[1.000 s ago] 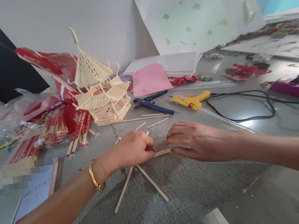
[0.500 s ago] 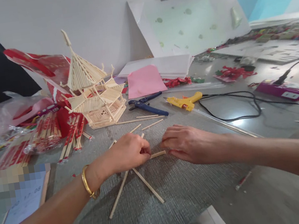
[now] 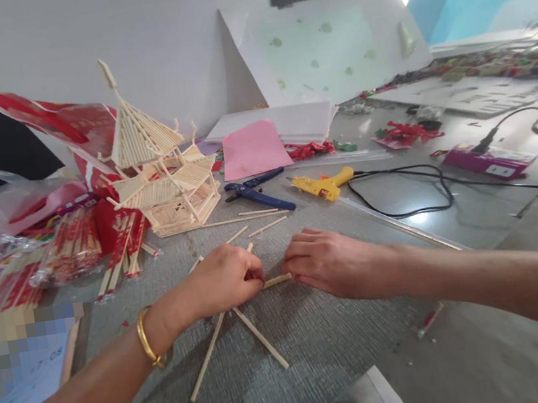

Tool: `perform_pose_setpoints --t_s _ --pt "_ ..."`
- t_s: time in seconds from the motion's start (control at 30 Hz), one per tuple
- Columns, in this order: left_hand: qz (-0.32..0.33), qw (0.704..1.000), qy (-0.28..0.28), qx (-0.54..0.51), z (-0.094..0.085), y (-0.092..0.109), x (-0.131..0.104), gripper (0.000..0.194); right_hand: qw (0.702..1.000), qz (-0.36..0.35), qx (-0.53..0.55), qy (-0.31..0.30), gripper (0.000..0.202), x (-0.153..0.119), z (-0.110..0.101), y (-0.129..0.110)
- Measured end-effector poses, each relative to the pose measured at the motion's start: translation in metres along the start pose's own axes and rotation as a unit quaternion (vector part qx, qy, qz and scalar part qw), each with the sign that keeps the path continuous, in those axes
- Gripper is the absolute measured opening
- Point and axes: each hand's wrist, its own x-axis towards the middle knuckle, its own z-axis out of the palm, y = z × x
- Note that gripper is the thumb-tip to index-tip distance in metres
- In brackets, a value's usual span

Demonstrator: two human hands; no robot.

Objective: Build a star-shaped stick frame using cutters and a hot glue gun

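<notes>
My left hand (image 3: pixel 227 278) is closed over a star of crossed wooden sticks (image 3: pixel 262 337) lying on the grey mat, its thumb and fingertips pinched near where they meet. Another leg of the star, a wooden stick (image 3: pixel 206 359), reaches toward me. From under the left fingertips a short length of wooden stick (image 3: pixel 277 281) points right. Its free end meets the curled fingertips of my right hand (image 3: pixel 326 263), which are closed around it; the exact grip is partly hidden. Behind the hands stands a pagoda model (image 3: pixel 159 177) built of sticks.
Blue-handled cutters (image 3: pixel 261 196) and a yellow glue gun (image 3: pixel 324 184) lie beyond my hands, the gun's black cord running to a purple power strip (image 3: pixel 488 162). Loose sticks (image 3: pixel 267 226) lie nearer. Wrapped chopsticks (image 3: pixel 70 244) are piled left. A clear rod (image 3: pixel 398 222) slants behind my right arm.
The whole view has shifted slightly, so things sit a little farther left. My right fingertips have come slightly closer around the stick's end; my left hand keeps its place on the crossed sticks.
</notes>
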Motion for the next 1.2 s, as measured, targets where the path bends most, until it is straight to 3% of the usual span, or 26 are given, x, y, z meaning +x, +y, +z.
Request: perform_pose_setpoints --t_s 0.77,1.0,1.2 --pt "0.023 0.999 0.033 0.016 0.0 0.001 -0.004 0.019 0.999 -0.003 -0.05 -0.004 0.016 0.01 0.003 -0.006" --pt "-0.053 0.996 0.068 0.021 -0.018 -0.007 -0.038 0.016 1.0 -0.017 -0.005 0.0 0.019 0.005 0.003 -0.002" --pt "-0.05 0.995 0.078 0.03 -0.002 -0.02 -0.065 0.018 1.0 -0.019 0.022 0.012 0.023 0.001 0.006 0.001"
